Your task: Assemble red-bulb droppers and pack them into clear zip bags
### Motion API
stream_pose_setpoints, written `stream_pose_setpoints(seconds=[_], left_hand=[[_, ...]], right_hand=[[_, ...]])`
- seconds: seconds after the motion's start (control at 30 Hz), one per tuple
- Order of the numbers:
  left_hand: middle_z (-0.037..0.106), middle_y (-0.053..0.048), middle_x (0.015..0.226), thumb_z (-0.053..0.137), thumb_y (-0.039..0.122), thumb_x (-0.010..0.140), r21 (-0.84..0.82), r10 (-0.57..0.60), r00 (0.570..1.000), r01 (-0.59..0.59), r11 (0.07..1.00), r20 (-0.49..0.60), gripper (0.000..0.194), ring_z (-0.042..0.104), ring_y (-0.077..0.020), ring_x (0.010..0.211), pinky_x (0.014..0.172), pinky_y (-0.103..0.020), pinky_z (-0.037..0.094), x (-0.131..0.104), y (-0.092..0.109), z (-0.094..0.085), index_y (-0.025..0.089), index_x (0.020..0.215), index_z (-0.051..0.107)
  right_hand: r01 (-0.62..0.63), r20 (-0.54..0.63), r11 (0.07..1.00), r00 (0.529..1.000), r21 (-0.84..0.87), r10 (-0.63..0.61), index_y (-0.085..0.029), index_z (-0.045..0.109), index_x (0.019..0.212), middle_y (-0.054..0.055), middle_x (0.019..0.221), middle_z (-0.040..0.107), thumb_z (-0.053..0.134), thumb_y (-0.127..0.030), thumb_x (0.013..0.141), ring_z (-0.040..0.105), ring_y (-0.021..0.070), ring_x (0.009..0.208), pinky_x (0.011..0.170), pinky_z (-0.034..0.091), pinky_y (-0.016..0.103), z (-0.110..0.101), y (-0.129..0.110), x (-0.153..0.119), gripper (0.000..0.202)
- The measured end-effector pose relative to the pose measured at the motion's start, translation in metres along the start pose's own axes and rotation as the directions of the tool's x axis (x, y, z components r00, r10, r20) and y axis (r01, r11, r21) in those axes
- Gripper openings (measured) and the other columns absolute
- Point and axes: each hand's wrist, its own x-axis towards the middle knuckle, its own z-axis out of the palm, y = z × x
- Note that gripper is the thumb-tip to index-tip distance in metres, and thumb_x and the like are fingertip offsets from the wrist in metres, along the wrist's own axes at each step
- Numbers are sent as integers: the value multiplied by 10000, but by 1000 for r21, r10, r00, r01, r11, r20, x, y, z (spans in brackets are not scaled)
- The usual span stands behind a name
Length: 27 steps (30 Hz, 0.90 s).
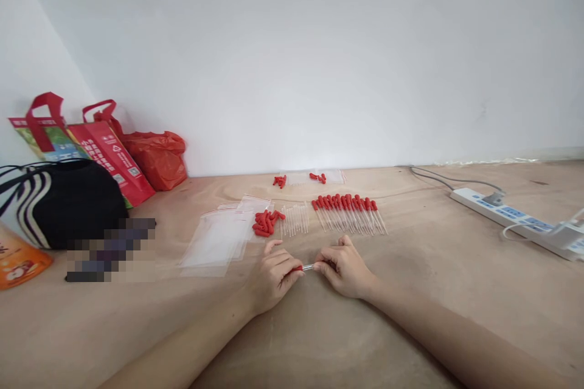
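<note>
Between my two hands lies a clear glass dropper tube [308, 267] with a red rubber bulb [297, 268] at its left end. My left hand [276, 273] pinches the red bulb, and my right hand [344, 267] grips the tube's other end, mostly hidden by the fingers. Just beyond my left hand sits a pile of loose red rubber bulbs [267, 223]. Beside it is a row of bare glass tubes [295, 220]. Farther right, several droppers with red bulbs fitted [351, 213] lie side by side, bulbs pointing away from me.
Clear zip bags [214, 243] lie left of the pile. More red bulbs [280, 182] are near the wall. A white power strip [515, 219] with cables is at right. A black drawstring bag [82, 200], shopping bags [109, 158], an orange pouch [20, 258] and a blurred object stand left.
</note>
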Motion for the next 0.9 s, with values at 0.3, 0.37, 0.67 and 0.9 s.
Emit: stream_pose_setpoints(seconds=[0.3,0.37,0.67,0.9], left_hand=[[619,11,658,402,230,861,2,15,1000,-15,1000,0,188,549,-123,623,893,-382,284,-1,-1,2,176,755,548],[624,10,667,399,228,863,6,10,1000,-10,1000,-3,190,554,-126,630,899,-392,272,-1,0,2,177,759,550],[629,8,682,391,273,877,21,-64,998,63,998,29,228,562,-136,679,932,-420,207,3,-4,-5,191,772,576],[625,-5,844,477,242,837,41,-95,995,96,995,-21,120,548,-170,841,926,-420,228,2,-14,-5,228,922,561]], right_hand=[[29,2,999,1000,-35,-29,-174,529,688,-8,644,615,384,-229,841,474,98,550,644,203,269,3,-9,2,218],[31,4,999,1000,-18,-31,-173,530,685,-11,643,615,390,-227,840,480,98,557,646,207,267,4,-11,2,216],[33,53,999,998,-35,-32,-188,576,758,5,698,628,371,-266,868,514,120,639,661,231,273,-4,-12,7,246],[92,59,983,995,-156,-84,-220,635,760,20,688,611,468,-242,794,495,160,735,671,250,296,-14,-11,3,171]])
